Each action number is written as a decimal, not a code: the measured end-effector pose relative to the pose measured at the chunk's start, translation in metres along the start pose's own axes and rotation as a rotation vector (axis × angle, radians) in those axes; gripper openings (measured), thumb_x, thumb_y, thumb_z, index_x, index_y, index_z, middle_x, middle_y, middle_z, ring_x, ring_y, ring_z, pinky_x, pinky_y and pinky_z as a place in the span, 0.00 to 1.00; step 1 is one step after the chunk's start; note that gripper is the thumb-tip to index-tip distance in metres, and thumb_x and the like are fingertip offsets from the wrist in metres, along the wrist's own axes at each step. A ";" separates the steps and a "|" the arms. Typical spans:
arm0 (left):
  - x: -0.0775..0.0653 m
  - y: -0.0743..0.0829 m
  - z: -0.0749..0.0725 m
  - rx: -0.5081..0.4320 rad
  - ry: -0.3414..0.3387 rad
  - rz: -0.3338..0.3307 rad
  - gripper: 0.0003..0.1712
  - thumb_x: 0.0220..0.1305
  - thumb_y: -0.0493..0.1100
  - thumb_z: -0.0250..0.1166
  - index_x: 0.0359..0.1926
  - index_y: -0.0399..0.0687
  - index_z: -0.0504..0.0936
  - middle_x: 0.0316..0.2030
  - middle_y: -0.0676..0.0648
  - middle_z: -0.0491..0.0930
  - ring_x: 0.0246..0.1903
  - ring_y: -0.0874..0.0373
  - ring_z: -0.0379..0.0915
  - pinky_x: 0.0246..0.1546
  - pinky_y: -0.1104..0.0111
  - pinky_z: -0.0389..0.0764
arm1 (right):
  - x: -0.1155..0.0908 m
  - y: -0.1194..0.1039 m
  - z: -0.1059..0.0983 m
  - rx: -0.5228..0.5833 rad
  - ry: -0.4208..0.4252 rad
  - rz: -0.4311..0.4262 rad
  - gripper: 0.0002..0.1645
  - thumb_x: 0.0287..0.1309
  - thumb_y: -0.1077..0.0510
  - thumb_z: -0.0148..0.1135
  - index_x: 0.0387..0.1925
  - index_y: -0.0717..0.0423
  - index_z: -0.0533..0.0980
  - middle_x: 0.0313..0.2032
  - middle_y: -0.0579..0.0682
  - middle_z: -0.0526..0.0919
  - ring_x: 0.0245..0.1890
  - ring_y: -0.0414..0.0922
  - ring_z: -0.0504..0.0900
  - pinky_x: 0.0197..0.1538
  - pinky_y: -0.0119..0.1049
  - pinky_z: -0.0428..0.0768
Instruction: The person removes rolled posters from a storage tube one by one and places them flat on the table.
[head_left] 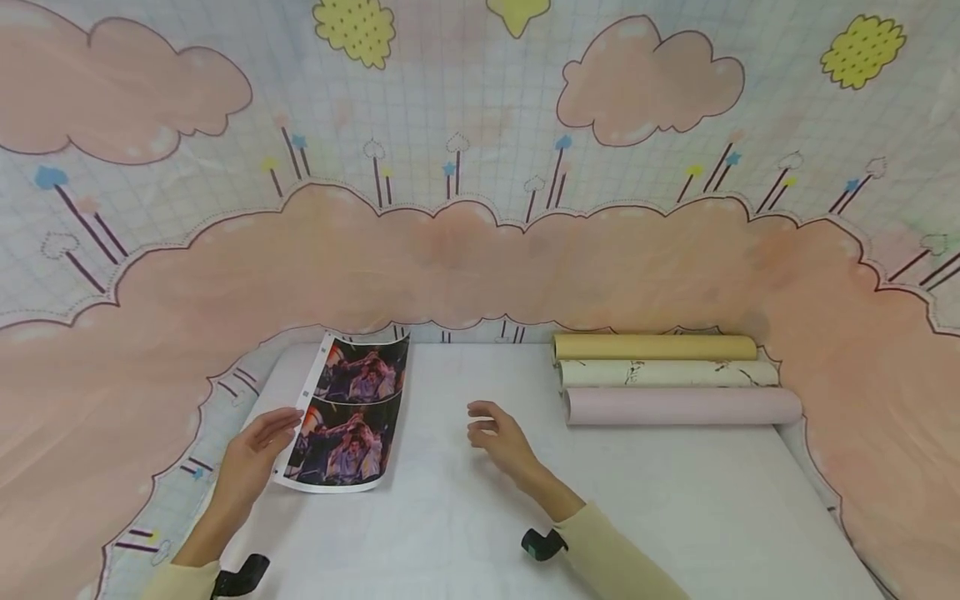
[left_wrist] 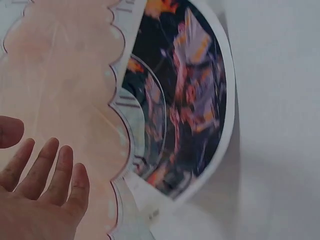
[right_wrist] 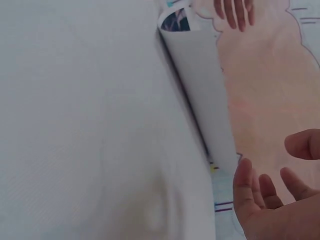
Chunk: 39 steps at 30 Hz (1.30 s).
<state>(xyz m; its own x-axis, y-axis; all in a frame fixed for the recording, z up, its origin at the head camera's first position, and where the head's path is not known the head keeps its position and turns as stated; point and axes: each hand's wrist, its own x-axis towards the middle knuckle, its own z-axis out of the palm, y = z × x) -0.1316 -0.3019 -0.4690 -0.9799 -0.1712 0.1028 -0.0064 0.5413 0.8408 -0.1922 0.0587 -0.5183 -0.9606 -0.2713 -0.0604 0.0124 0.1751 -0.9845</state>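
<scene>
A curved paper sheet (head_left: 347,442) printed with two matching colourful pictures of people stands at the left of the white table. In the left wrist view the printed sheet (left_wrist: 200,100) bows outward; its plain back (right_wrist: 200,90) shows in the right wrist view. My left hand (head_left: 258,454) is beside the sheet's left edge, and in the left wrist view the fingers (left_wrist: 62,175) are spread with nothing between them. To the right of the sheet, over the table, my right hand (head_left: 501,437) hovers with loosely bent fingers (right_wrist: 244,182) and holds nothing.
Three rolls lie side by side at the table's back right: a yellow roll (head_left: 652,347), a white patterned roll (head_left: 675,374) and a pale pink roll (head_left: 682,407). The white table (head_left: 450,517) meets a cloud-patterned cloth (head_left: 465,267) behind it and along its sides.
</scene>
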 end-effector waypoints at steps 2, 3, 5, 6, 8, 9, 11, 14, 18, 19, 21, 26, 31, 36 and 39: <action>-0.006 0.006 0.007 -0.026 -0.017 0.026 0.22 0.75 0.46 0.53 0.65 0.42 0.70 0.60 0.44 0.77 0.49 0.90 0.64 0.47 0.93 0.66 | -0.008 0.003 -0.008 0.008 0.000 -0.008 0.24 0.65 0.62 0.59 0.62 0.52 0.71 0.64 0.59 0.72 0.58 0.51 0.77 0.53 0.37 0.82; -0.009 0.009 0.011 -0.032 -0.027 0.042 0.22 0.75 0.45 0.53 0.65 0.41 0.70 0.60 0.42 0.77 0.49 0.90 0.64 0.48 0.93 0.66 | -0.011 0.004 -0.012 0.012 0.000 -0.014 0.24 0.65 0.62 0.58 0.62 0.53 0.70 0.64 0.59 0.72 0.59 0.52 0.77 0.53 0.37 0.82; -0.014 0.013 0.020 -0.054 -0.054 0.084 0.21 0.75 0.43 0.54 0.64 0.41 0.71 0.61 0.37 0.76 0.50 0.90 0.64 0.49 0.93 0.66 | -0.018 0.006 -0.020 0.019 0.007 -0.017 0.24 0.65 0.62 0.59 0.62 0.54 0.70 0.64 0.59 0.72 0.59 0.52 0.77 0.53 0.38 0.82; -0.016 0.014 0.025 -0.068 -0.067 0.105 0.21 0.75 0.42 0.54 0.64 0.40 0.71 0.61 0.36 0.75 0.50 0.90 0.65 0.49 0.93 0.67 | -0.021 0.008 -0.024 0.017 0.013 -0.019 0.24 0.65 0.62 0.58 0.63 0.55 0.70 0.64 0.59 0.72 0.59 0.53 0.77 0.53 0.38 0.82; -0.018 0.017 0.035 -0.103 -0.095 0.157 0.20 0.74 0.40 0.54 0.63 0.38 0.72 0.60 0.35 0.76 0.52 0.88 0.66 0.51 0.92 0.67 | -0.028 0.009 -0.032 0.011 0.026 -0.014 0.25 0.65 0.62 0.59 0.63 0.56 0.70 0.63 0.58 0.73 0.58 0.53 0.77 0.52 0.37 0.83; -0.019 0.019 0.039 -0.116 -0.109 0.186 0.19 0.74 0.38 0.54 0.62 0.37 0.72 0.59 0.34 0.76 0.52 0.87 0.67 0.51 0.91 0.68 | -0.032 0.010 -0.036 0.009 0.033 -0.009 0.25 0.65 0.63 0.59 0.62 0.56 0.70 0.63 0.58 0.73 0.58 0.53 0.77 0.52 0.37 0.82; -0.020 0.023 0.049 -0.162 -0.135 0.230 0.18 0.73 0.36 0.54 0.61 0.35 0.72 0.58 0.33 0.76 0.53 0.83 0.70 0.52 0.90 0.69 | -0.038 0.011 -0.045 0.007 0.049 0.002 0.25 0.64 0.63 0.59 0.62 0.56 0.70 0.63 0.58 0.73 0.57 0.52 0.78 0.51 0.34 0.82; -0.021 0.031 0.063 -0.219 -0.171 0.272 0.18 0.72 0.34 0.55 0.60 0.34 0.73 0.57 0.33 0.77 0.53 0.76 0.74 0.53 0.88 0.70 | -0.049 0.014 -0.058 0.018 0.074 0.018 0.26 0.63 0.64 0.60 0.62 0.58 0.70 0.62 0.58 0.74 0.57 0.52 0.78 0.50 0.32 0.82; -0.020 0.040 0.082 -0.269 -0.198 0.249 0.17 0.72 0.34 0.55 0.59 0.35 0.74 0.56 0.34 0.78 0.54 0.67 0.77 0.53 0.85 0.73 | -0.061 0.018 -0.074 0.036 0.110 0.019 0.27 0.63 0.67 0.59 0.63 0.62 0.69 0.62 0.62 0.73 0.56 0.52 0.79 0.48 0.30 0.83; -0.020 0.042 0.087 -0.270 -0.198 0.233 0.17 0.71 0.34 0.55 0.59 0.36 0.74 0.56 0.36 0.79 0.54 0.66 0.77 0.53 0.85 0.73 | -0.064 0.018 -0.078 0.036 0.120 0.019 0.27 0.63 0.67 0.59 0.63 0.62 0.68 0.62 0.62 0.73 0.56 0.52 0.79 0.48 0.30 0.83; -0.021 0.046 0.097 -0.277 -0.203 0.197 0.16 0.71 0.35 0.56 0.59 0.39 0.75 0.56 0.38 0.79 0.55 0.62 0.78 0.53 0.84 0.74 | -0.068 0.018 -0.084 0.036 0.137 0.011 0.27 0.63 0.68 0.58 0.63 0.63 0.68 0.61 0.64 0.73 0.55 0.51 0.80 0.47 0.30 0.82; -0.024 0.053 0.122 -0.319 -0.217 0.127 0.16 0.70 0.35 0.57 0.57 0.44 0.77 0.55 0.42 0.81 0.55 0.53 0.78 0.53 0.82 0.75 | -0.074 0.017 -0.101 0.006 0.170 -0.002 0.26 0.64 0.68 0.57 0.63 0.61 0.68 0.61 0.65 0.72 0.55 0.51 0.80 0.48 0.27 0.82; -0.027 0.057 0.150 -0.415 -0.261 0.049 0.16 0.69 0.32 0.57 0.56 0.42 0.77 0.54 0.39 0.81 0.53 0.53 0.80 0.51 0.79 0.77 | -0.079 0.017 -0.116 -0.031 0.196 -0.007 0.26 0.64 0.66 0.58 0.64 0.60 0.68 0.62 0.63 0.73 0.56 0.49 0.79 0.49 0.25 0.81; -0.029 0.062 0.173 -0.491 -0.298 0.005 0.16 0.68 0.31 0.56 0.56 0.36 0.76 0.53 0.37 0.81 0.51 0.55 0.81 0.48 0.76 0.79 | -0.083 0.019 -0.128 -0.086 0.230 -0.020 0.26 0.64 0.65 0.59 0.63 0.57 0.69 0.60 0.61 0.75 0.53 0.39 0.79 0.49 0.25 0.80; -0.027 0.068 0.185 -0.522 -0.296 0.013 0.16 0.68 0.32 0.57 0.55 0.35 0.76 0.51 0.37 0.81 0.50 0.54 0.81 0.47 0.74 0.80 | -0.085 0.020 -0.134 -0.115 0.251 -0.028 0.26 0.64 0.65 0.59 0.63 0.57 0.70 0.58 0.61 0.76 0.51 0.35 0.79 0.50 0.24 0.80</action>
<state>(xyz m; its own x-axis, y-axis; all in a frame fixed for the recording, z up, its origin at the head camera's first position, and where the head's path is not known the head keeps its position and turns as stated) -0.1429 -0.1082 -0.5124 -0.9936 0.1098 0.0249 0.0309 0.0534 0.9981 -0.1476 0.2122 -0.5107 -0.9990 -0.0375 0.0237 -0.0333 0.2813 -0.9590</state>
